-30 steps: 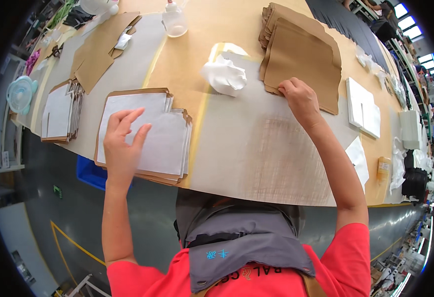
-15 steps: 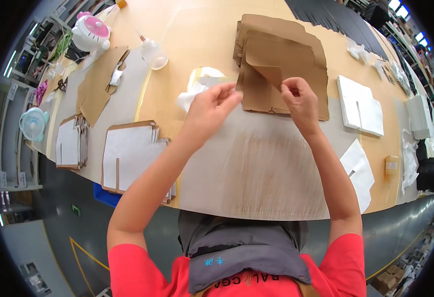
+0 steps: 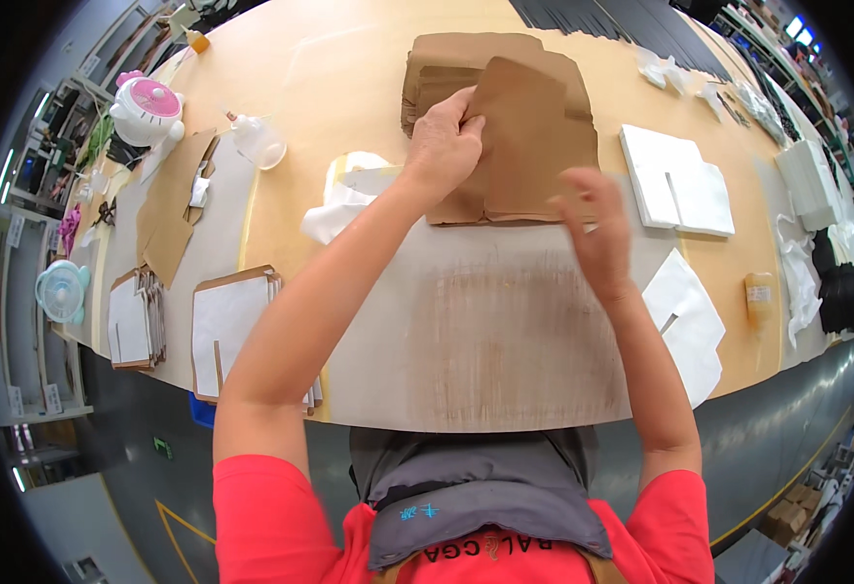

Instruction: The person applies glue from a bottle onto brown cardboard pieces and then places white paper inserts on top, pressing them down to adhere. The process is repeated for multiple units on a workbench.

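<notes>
My left hand (image 3: 446,144) is closed on the left edge of a brown paperboard sheet (image 3: 526,127), pinched between thumb and fingers. The sheet is lifted and slants above a stack of similar brown sheets (image 3: 466,51) at the far middle of the table. Right of the sheet's lower part, my right hand (image 3: 602,234) is a little blurred, with its fingers apart and nothing in it. A stained patch of grey covering (image 3: 515,331) lies between my forearms. Left of the stack, a crumpled white cloth (image 3: 337,209) rests by my left forearm.
White cut pieces lie stacked (image 3: 680,180) and loose (image 3: 682,326) on the right, near a small yellowish bottle (image 3: 759,297). White-faced brown boards (image 3: 222,321) are piled at the left. A clear squeeze bottle (image 3: 257,141) and a pink-and-white fan (image 3: 148,107) stand farther back.
My left hand has moved onto the sheet's edge and gripped it. My right hand has let go of the sheet's corner and come down. The view has shifted slightly.
</notes>
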Motion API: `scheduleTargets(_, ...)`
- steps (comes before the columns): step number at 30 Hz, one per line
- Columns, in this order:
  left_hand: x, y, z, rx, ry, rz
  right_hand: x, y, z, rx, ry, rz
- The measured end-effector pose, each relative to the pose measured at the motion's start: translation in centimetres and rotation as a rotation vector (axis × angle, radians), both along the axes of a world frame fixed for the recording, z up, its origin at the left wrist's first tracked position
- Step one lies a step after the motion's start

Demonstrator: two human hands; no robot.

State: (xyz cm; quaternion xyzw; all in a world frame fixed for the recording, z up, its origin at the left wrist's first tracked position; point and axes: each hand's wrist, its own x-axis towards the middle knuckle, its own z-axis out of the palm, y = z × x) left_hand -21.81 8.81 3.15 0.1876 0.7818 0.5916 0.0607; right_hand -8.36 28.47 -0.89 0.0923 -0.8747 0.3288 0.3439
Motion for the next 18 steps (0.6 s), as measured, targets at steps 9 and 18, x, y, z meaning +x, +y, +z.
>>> scheduleTargets(9, 11.0, -4.6, 10.0, 0.218, -0.001, -0.279, 1.6, 7.4, 2.5, -0.944, -0.398, 0.321)
scheduleTargets(18, 16.8, -10.2, 2.9, 0.422, -0.629, -0.173, 12.9, 4.1, 4.4, -0.851, -0.78, 0.16)
